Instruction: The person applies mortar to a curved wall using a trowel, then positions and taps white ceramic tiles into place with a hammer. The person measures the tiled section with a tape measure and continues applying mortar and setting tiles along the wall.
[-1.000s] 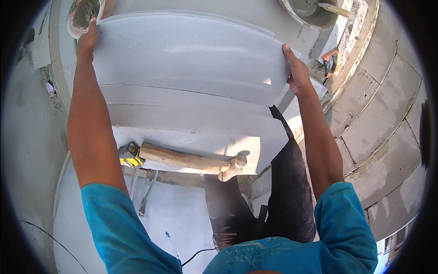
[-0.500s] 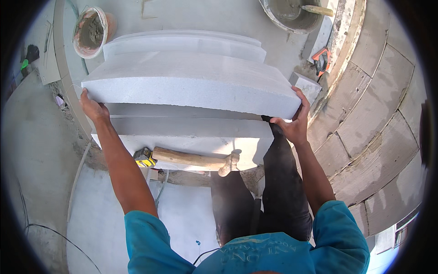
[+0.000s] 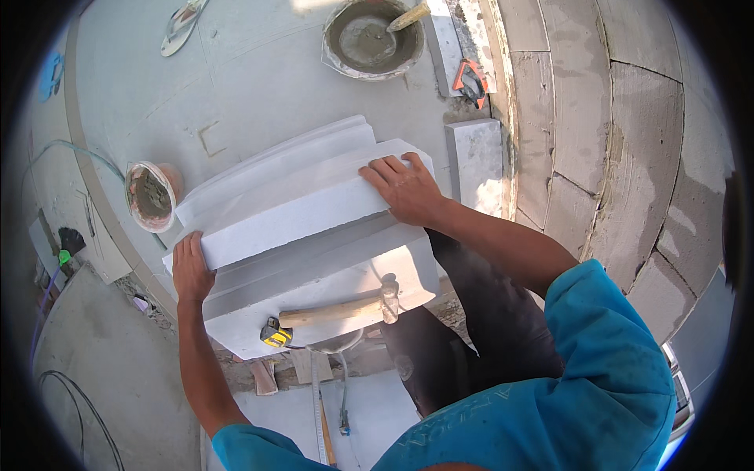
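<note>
The left hand (image 3: 192, 267) is partly closed around the left end of a long pale block (image 3: 302, 228), its fingers bent against the front face. The right hand (image 3: 404, 187) is curled over the top edge near the other end, fingers slightly spread and gripping; its thumb is hidden, so its exact hold underneath is hard to judge. The block sits in the middle of the frame, slanting up toward the right, with its front edge raised above a dark gap.

Just behind it, more pale slabs (image 3: 275, 161) lie in a stack. In front, nearer the person, a lower block (image 3: 243, 314) carries a hammer (image 3: 334, 312) with a wooden handle, its head to the right. A yellow and black tape measure (image 3: 276, 333) is just beside the handle's left end.

At the left of the frame stands a small bucket (image 3: 173, 180) holding grey mortar. At the top centre is a wide basin (image 3: 377, 76), also with mortar, a wooden handle (image 3: 408, 17) leaning over its rim. Right of the basin lies an orange and black hand tool (image 3: 471, 82), above a short white block (image 3: 475, 161). Large grey blocks (image 3: 581, 118) fill the right side, and a pale sandal (image 3: 184, 27) lies at the upper left.
</note>
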`<state>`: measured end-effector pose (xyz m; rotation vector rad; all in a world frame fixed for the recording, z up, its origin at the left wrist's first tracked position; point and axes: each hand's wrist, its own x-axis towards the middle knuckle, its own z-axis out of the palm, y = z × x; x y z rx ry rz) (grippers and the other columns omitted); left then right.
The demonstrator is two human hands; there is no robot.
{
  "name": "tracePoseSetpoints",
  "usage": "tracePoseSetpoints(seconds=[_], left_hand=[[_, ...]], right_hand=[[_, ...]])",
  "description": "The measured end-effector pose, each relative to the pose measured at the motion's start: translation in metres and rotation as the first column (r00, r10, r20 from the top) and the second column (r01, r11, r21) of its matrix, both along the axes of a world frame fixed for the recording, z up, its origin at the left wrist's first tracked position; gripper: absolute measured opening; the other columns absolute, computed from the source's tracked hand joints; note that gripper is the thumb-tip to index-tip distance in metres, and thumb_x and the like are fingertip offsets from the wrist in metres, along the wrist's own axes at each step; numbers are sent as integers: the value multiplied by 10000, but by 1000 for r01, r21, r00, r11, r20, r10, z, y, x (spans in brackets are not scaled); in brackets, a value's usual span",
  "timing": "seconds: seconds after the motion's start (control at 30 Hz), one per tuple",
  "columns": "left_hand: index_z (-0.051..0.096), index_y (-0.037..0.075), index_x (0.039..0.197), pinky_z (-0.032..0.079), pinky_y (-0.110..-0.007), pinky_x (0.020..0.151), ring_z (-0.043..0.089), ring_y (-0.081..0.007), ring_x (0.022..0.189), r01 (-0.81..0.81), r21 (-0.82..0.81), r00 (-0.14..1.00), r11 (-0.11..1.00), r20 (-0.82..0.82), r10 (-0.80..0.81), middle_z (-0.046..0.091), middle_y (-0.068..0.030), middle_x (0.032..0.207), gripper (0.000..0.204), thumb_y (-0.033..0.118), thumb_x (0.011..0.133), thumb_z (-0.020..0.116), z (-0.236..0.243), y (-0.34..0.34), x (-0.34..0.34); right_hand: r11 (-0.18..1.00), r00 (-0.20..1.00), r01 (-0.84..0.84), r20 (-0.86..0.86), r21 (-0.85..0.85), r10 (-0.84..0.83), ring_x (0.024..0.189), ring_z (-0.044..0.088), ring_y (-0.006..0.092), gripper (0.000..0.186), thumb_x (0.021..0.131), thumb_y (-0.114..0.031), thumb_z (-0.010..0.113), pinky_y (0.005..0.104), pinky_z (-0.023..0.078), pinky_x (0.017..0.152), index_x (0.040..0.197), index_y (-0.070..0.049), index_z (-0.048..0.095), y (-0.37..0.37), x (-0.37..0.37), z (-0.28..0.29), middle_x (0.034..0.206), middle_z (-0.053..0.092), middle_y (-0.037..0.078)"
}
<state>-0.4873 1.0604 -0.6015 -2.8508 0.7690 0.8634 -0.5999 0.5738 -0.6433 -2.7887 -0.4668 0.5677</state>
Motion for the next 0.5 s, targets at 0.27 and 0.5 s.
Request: tracePoseSetpoints(seconds=[0.27,0.5], left_hand=[[476,64,1375,378,-462,1095,498,-335,1305,178,-213,955,961,271,-117,544,-133,1396,989,23,480,894,197,-97,-50],[498,8,1328,408,-513,1003,570,-403,1186,568,-375,762,733,576,-296,591,-202,1321,774,269,670,811,432,-155,-114]], right_hand=[[980,954,199,224,16,-198,1223,567,194,635,768,-96,724,472,351,1055,1376,-161,552,-72,-96,227,1301,599,40],[881,824,412,508,-231,-252,1239,580,167,744,685,-191,866,481,374,1018,1370,-219,579,-99,-281,550,1327,614,4]])
